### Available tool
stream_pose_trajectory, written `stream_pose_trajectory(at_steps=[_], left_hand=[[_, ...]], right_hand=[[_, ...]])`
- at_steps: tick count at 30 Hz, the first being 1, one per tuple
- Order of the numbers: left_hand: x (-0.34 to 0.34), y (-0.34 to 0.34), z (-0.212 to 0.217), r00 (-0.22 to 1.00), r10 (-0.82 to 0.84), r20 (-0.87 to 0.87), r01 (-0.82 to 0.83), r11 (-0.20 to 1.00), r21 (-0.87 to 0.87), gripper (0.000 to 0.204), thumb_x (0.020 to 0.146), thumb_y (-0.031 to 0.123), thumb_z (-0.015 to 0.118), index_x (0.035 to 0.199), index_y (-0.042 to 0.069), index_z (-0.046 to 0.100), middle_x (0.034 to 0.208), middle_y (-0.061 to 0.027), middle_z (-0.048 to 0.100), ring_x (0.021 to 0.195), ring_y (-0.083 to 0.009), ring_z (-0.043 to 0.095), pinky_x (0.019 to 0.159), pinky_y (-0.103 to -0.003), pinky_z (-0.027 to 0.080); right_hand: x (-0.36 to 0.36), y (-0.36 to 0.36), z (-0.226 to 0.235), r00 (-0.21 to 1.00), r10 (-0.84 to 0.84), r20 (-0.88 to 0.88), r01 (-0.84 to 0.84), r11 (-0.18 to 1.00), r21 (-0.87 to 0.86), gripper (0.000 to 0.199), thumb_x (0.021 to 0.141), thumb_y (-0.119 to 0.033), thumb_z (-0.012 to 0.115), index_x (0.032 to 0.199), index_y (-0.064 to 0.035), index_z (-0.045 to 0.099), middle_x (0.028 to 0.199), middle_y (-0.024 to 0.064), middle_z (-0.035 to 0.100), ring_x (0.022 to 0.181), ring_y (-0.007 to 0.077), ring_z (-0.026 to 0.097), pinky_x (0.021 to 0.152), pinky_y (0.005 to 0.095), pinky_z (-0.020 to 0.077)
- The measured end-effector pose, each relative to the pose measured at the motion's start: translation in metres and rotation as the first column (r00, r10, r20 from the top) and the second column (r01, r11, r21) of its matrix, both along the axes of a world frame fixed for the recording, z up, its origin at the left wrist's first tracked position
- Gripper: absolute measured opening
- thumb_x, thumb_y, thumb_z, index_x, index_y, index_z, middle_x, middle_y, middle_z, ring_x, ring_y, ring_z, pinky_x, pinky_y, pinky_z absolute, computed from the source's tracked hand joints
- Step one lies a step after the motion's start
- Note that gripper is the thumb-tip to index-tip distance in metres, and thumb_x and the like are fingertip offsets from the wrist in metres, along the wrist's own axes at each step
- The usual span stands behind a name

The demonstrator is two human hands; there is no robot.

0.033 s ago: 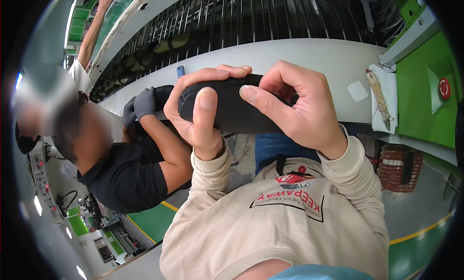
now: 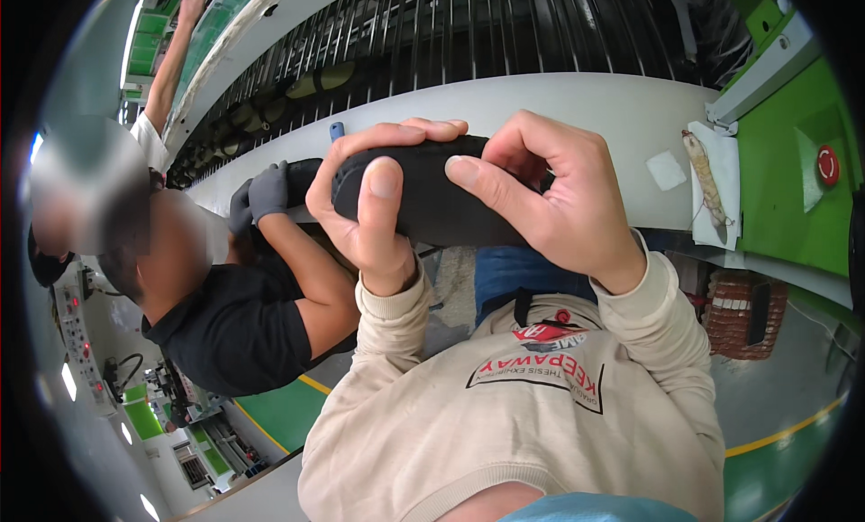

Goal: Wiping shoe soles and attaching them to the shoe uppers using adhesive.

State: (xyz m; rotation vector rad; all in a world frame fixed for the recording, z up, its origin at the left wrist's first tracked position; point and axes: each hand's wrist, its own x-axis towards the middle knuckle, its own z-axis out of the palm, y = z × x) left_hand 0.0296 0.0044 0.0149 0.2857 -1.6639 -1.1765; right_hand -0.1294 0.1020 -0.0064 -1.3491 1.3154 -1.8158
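Black padded piece point(image 2: 432, 202) gripped by left hand point(image 2: 365, 211) and right hand point(image 2: 550, 202), above white ledge point(image 2: 622, 112).

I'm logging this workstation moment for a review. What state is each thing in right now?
Black shoe piece: held up off the bench, lying sideways.
Left hand: fingers closed around the shoe piece's left end.
Right hand: gripping its right end.
Co-worker's gloved hand: resting on another dark piece.
White cloth: lying flat on the bench.
Red button: cannot tell if pressed.
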Motion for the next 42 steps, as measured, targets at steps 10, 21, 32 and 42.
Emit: stream_pose_trajectory(at_steps=[10, 21, 32, 42], left_hand=[[0.04, -0.036, -0.086, 0.89, 0.445, -0.098, -0.362, 0.821, 0.442, 0.055, 0.116, 0.04, 0.044, 0.119, -0.009, 0.069, 0.115, -0.0236, 0.075, 0.103, -0.0296, 0.073, 0.099, -0.039, 0.057], [0.007, 0.018, -0.147, 0.981, 0.178, -0.077, -0.123, 0.877, 0.465, 0.059, 0.112, 0.027, 0.056, 0.159, -0.003, 0.039, 0.155, -0.0256, 0.049, 0.143, -0.0355, 0.055, 0.113, -0.046, 0.053], [-0.051, 0.0, 0.014, 0.966, 0.26, -0.017, -0.26, 0.959, -0.115, 0.077, 0.073, 0.01, 0.091, 0.14, 0.002, 0.054, 0.119, -0.0112, 0.062, 0.105, -0.0189, 0.062, 0.098, -0.034, 0.05], [-0.051, 0.01, 0.033, 0.918, 0.327, 0.226, -0.182, 0.851, -0.493, 0.083, 0.065, 0.017, 0.095, 0.137, -0.001, 0.059, 0.123, -0.015, 0.061, 0.109, -0.027, 0.06, 0.098, -0.037, 0.048]], right_hand=[[-0.049, 0.027, -0.052, 0.847, 0.259, 0.465, -0.45, 0.815, 0.366, 0.042, 0.096, -0.016, 0.083, 0.131, -0.0015, 0.063, 0.109, 0.0078, 0.075, 0.085, 0.0137, 0.074, 0.07, 0.0253, 0.06], [-0.051, -0.016, -0.021, 0.963, -0.11, 0.247, 0.09, 0.992, 0.092, 0.048, 0.085, -0.016, 0.092, 0.126, -0.0066, 0.066, 0.105, -0.0024, 0.075, 0.087, 0.0049, 0.064, 0.071, 0.0204, 0.0423], [-0.045, 0.045, 0.022, 0.915, -0.304, -0.264, 0.304, 0.952, -0.043, 0.055, 0.078, -0.012, 0.091, 0.127, -0.0061, 0.067, 0.108, 0.0015, 0.075, 0.089, 0.0037, 0.06, 0.071, 0.0221, 0.0393], [-0.034, 0.054, -0.001, 0.963, -0.259, -0.072, 0.258, 0.966, -0.027, 0.052, 0.083, -0.007, 0.088, 0.128, -0.0016, 0.064, 0.11, 0.0081, 0.07, 0.101, 0.0135, 0.067, 0.09, 0.0291, 0.0548]])
